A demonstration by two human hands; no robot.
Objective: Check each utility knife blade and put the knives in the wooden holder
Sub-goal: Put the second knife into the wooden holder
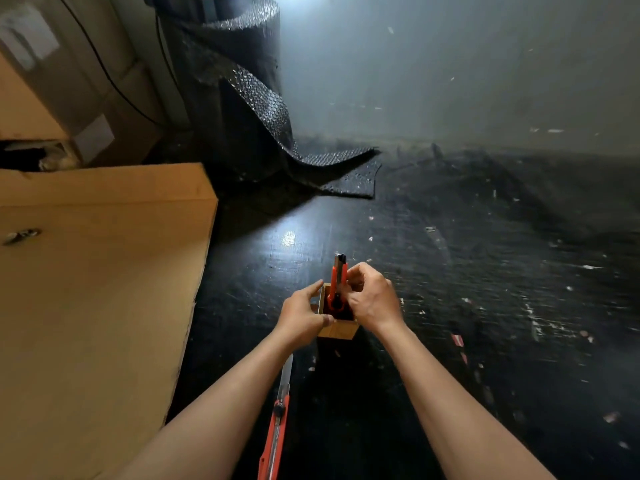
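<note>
A small wooden holder point(338, 330) stands on the dark floor in the middle of the view. My left hand point(302, 317) grips its left side. An orange utility knife point(337, 282) stands upright with its lower end inside the holder, and my right hand point(370, 296) holds it by the upper body. A second orange utility knife point(277, 424) lies on the floor between my forearms, its blade extended and pointing toward the holder.
A large cardboard box point(97, 289) fills the left side, with more boxes point(69, 91) behind it. A roll of dark bubble wrap point(242, 98) stands at the back, its loose end trailing on the floor. The floor point(485, 271) is dark and littered with small scraps.
</note>
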